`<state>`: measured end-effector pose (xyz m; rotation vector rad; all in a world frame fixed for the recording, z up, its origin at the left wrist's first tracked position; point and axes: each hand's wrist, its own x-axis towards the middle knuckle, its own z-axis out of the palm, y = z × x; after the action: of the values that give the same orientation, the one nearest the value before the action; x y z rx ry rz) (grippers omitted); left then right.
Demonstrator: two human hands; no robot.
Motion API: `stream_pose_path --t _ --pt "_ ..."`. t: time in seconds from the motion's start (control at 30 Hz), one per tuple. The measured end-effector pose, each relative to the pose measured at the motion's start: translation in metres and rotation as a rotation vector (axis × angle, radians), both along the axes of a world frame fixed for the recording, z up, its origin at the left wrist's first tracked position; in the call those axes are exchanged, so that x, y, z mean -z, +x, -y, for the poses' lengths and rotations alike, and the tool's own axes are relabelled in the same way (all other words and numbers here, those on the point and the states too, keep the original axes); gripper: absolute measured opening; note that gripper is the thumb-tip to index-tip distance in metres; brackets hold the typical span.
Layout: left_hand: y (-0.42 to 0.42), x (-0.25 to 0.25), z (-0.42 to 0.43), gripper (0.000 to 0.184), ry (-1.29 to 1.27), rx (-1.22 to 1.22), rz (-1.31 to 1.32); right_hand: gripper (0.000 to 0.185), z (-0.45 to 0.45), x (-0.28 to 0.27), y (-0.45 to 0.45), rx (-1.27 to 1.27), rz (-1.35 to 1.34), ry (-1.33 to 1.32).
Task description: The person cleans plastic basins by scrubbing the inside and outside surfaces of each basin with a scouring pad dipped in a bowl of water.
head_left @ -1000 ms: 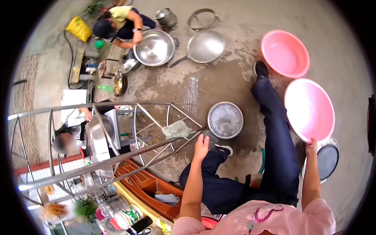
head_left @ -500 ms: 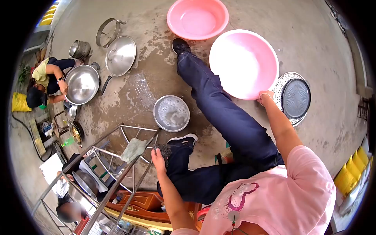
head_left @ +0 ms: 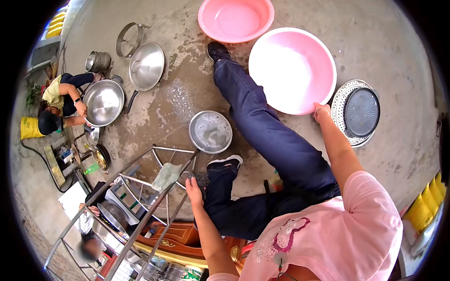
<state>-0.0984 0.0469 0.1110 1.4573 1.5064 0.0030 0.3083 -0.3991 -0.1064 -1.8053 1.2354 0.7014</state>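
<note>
Upper right, the right hand (head_left: pixel 321 111) grips the large basin (head_left: pixel 293 70), likely steadying it; the left hand (head_left: pixel 194 191) holds a dark scourer (head_left: pixel 202 181).

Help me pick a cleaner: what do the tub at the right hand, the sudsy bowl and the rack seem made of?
Pink tub: likely glossy plastic, from its smooth, moulded wall. Sudsy bowl: greyish metal, perhaps steel or aluminium, by its sheen. Rack: metal tubing, perhaps steel, with bright highlights.

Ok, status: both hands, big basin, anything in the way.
Left hand holding dark scrubber. Right hand on big basin, gripping near rim. Rack close beside left hand, pale cloth draped on it.
</note>
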Motion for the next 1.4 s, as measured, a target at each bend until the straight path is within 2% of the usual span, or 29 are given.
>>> stream_pose_path --t 0.07,0.2,0.3,0.37,0.5,0.6,0.63,0.67,0.7,0.77,0.83,0.9,0.97,1.0,1.03,1.1,1.13,1.2,1.23,1.27,1.3,1.33,1.4 --pt "0.004 -0.006 0.001 0.027 -0.017 -0.003 0.016 0.033 -0.004 0.0 -0.002 0.006 0.126 -0.003" --pt "0.004 -0.001 0.002 0.025 -0.012 0.01 0.031 0.027 -0.009 -0.017 0.005 0.048 0.081 -0.063" --pt "0.007 0.001 0.004 0.023 -0.01 0.01 0.019 0.026 -0.001 -0.011 0.009 0.001 0.087 -0.071" --pt "0.012 -0.001 0.006 0.023 -0.03 -0.004 0.037 0.024 -0.002 -0.004 0.016 0.022 0.019 -0.223" --pt "0.008 0.005 0.003 0.024 -0.036 0.004 0.069 0.028 0.012 -0.007 0.024 -0.035 0.061 -0.136" --pt "0.005 0.003 0.004 0.025 -0.02 -0.031 0.053 0.034 0.016 -0.013 0.032 0.157 0.175 0.105" --pt "0.001 0.005 0.002 0.025 -0.011 -0.023 0.044 0.039 0.018 -0.018 0.034 0.329 0.249 0.286" --pt "-0.001 0.008 0.001 0.026 -0.002 -0.014 0.037 0.037 0.006 -0.051 0.038 0.383 0.307 0.341" --pt "-0.001 0.009 0.001 0.026 -0.002 -0.018 0.044 0.037 0.003 -0.071 0.05 0.378 0.313 0.343" --pt "-0.004 0.003 0.002 0.026 -0.007 -0.016 0.042 0.039 -0.003 -0.105 0.065 0.38 0.554 0.368" --pt "-0.004 0.0 0.002 0.026 0.005 -0.033 0.059 0.038 -0.011 -0.158 0.085 0.39 0.58 0.382" --pt "-0.004 0.004 0.002 0.026 0.009 -0.052 0.089 0.037 -0.006 -0.184 0.098 0.406 0.575 0.392" --pt "-0.013 0.014 -0.006 0.028 0.032 0.002 0.089 0.037 0.019 -0.183 0.114 0.457 0.612 0.526" --pt "-0.015 0.023 -0.008 0.029 0.038 -0.017 0.11 0.027 0.021 -0.197 0.114 0.433 0.608 0.586" --pt "-0.019 0.028 -0.01 0.034 0.021 -0.018 0.097 0.027 0.026 -0.202 0.116 0.418 0.626 0.585" --pt "-0.008 0.028 -0.004 0.04 0.112 -0.029 0.078 0.01 0.032 -0.211 0.118 0.602 0.555 0.966" --pt "-0.004 0.024 0.0 0.046 0.051 -0.06 0.094 0.006 0.035 -0.215 0.119 0.664 0.509 1.151" --pt "0.001 0.024 0.0 0.041 0.015 -0.03 0.141 0.011 0.015 -0.231 0.115 0.737 0.457 1.27" --pt "0.01 0.016 0.003 0.038 0.019 -0.022 0.154 0.013 -0.001 -0.251 0.108 0.672 0.351 1.513" --pt "0.017 0.007 0.006 0.035 0.081 0.029 0.158 0.014 -0.02 -0.27 0.1 0.721 0.404 1.367" --pt "0.025 -0.004 0.01 0.033 0.147 0.075 0.159 0.016 -0.027 -0.271 0.093 0.677 0.358 1.541" --pt "0.011 0.018 0.004 0.033 0.296 0.133 0.167 0.016 -0.045 -0.283 0.085 0.705 0.345 1.554" --pt "0.015 0.007 0.003 0.035 0.223 0.11 0.183 0.014 -0.071 -0.292 0.072 0.728 0.273 1.626"
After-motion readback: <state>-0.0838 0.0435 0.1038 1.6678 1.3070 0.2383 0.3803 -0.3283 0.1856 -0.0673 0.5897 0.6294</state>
